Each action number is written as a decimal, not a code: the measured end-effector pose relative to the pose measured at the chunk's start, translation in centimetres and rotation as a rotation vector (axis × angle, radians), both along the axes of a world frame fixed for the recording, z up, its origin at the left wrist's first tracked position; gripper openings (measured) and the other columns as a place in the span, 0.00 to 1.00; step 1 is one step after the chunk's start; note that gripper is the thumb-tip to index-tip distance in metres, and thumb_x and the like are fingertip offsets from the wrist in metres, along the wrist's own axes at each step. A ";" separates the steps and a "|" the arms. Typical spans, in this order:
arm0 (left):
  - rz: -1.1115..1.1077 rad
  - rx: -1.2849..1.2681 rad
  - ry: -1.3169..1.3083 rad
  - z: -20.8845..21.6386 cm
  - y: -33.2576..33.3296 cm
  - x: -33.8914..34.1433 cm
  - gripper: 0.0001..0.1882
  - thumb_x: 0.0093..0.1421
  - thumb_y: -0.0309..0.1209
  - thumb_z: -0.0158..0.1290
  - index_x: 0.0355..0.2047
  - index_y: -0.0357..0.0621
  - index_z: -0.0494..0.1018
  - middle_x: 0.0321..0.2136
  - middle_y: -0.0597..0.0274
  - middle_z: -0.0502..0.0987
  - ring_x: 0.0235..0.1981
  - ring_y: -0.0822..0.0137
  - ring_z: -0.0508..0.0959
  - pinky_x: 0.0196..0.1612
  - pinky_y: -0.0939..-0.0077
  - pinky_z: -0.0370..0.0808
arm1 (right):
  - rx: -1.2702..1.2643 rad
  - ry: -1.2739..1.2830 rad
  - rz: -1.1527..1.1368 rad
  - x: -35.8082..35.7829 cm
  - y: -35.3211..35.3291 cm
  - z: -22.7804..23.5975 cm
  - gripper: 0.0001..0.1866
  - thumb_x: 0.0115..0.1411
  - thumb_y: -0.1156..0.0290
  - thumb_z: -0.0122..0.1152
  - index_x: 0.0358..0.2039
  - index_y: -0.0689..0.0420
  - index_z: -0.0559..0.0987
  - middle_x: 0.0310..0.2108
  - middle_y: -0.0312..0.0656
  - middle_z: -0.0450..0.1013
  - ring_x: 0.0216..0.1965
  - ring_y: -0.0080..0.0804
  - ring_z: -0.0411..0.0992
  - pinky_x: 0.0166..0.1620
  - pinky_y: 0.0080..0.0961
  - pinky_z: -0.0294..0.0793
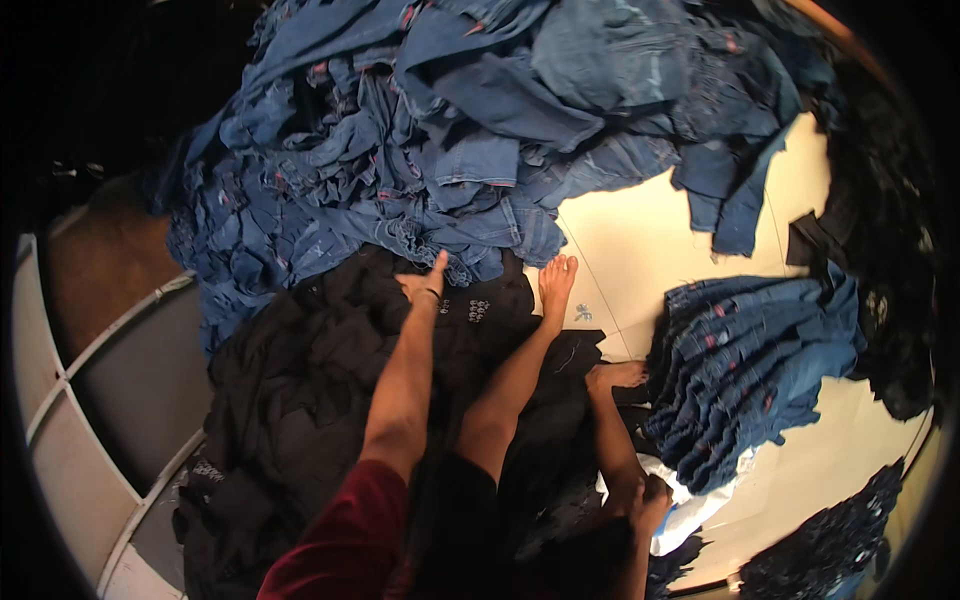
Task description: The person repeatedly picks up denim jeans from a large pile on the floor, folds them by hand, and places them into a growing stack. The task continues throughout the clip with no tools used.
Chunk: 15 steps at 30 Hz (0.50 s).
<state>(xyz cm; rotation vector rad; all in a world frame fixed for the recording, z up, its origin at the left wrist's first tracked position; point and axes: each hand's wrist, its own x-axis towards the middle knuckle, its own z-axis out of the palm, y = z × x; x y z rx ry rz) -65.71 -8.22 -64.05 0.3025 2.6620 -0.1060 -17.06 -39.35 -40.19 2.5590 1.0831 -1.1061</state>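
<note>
Resting your spread left hand [422,287] on black garments [300,370] beside blue denim clothes [330,150].
Seemingly a reach; gripping calls for a pinch. Your right hand [652,503]: cannot tell.

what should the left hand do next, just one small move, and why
I'd probably close the left hand on the black pile and ease some cloth back from the blue pile: its thumb stands apart from the fingers, and it is right where the two piles meet.
</note>
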 end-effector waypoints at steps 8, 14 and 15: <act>-0.618 0.196 -0.136 1.0 3.1 -4.8 0.31 0.57 0.41 0.56 0.59 0.42 0.72 0.42 0.31 0.80 0.46 0.31 0.80 0.53 0.47 0.77 | -0.205 0.088 0.054 -1.1 5.0 -0.5 0.31 0.64 0.51 0.64 0.56 0.66 0.76 0.54 0.63 0.73 0.61 0.67 0.64 0.65 0.55 0.62; -1.256 -0.161 -0.710 28.7 -1.5 12.5 0.20 0.54 0.45 0.57 0.43 0.48 0.79 0.30 0.43 0.83 0.34 0.40 0.84 0.43 0.47 0.81 | 0.318 0.439 0.145 -10.5 16.6 7.9 0.47 0.53 0.54 0.78 0.67 0.64 0.66 0.60 0.69 0.66 0.63 0.66 0.64 0.66 0.50 0.64; -1.330 -0.270 -0.869 31.9 -2.4 15.3 0.19 0.57 0.43 0.58 0.45 0.47 0.78 0.32 0.45 0.84 0.36 0.41 0.84 0.44 0.47 0.81 | 0.436 0.504 0.176 -11.4 17.9 9.7 0.48 0.51 0.56 0.79 0.67 0.62 0.67 0.62 0.67 0.65 0.65 0.65 0.63 0.67 0.50 0.64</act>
